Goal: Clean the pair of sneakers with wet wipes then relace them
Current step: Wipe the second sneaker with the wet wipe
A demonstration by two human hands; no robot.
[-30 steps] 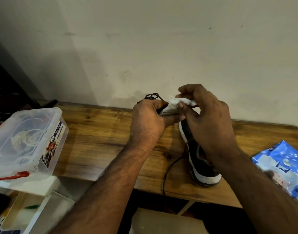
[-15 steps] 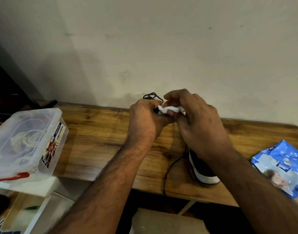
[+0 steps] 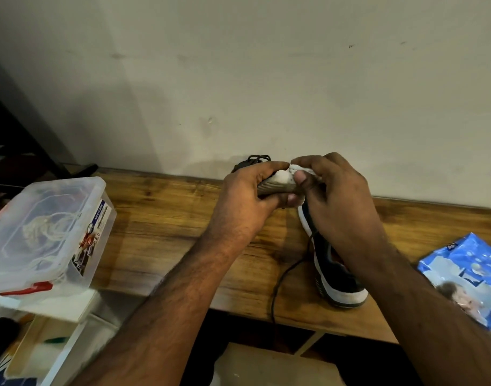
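- Wooden table point(image 3: 166, 218) bore one sneaker point(image 3: 339, 277), near right.
- Left hand point(image 3: 247, 201) gripped the second sneaker point(image 3: 277, 185), raised.
- Right hand point(image 3: 341, 201) pinched a wet wipe point(image 3: 300, 169) against it.

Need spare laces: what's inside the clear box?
Through the clear box lid, a tangle of white cord shows. Anything beneath it is too blurred to tell.

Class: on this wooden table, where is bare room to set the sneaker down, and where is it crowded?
Bare wooden table lies between the clear plastic storage box and the left hand. A narrower patch lies between the dark sneaker with white sole and the blue wet-wipes pack. The middle is crowded.
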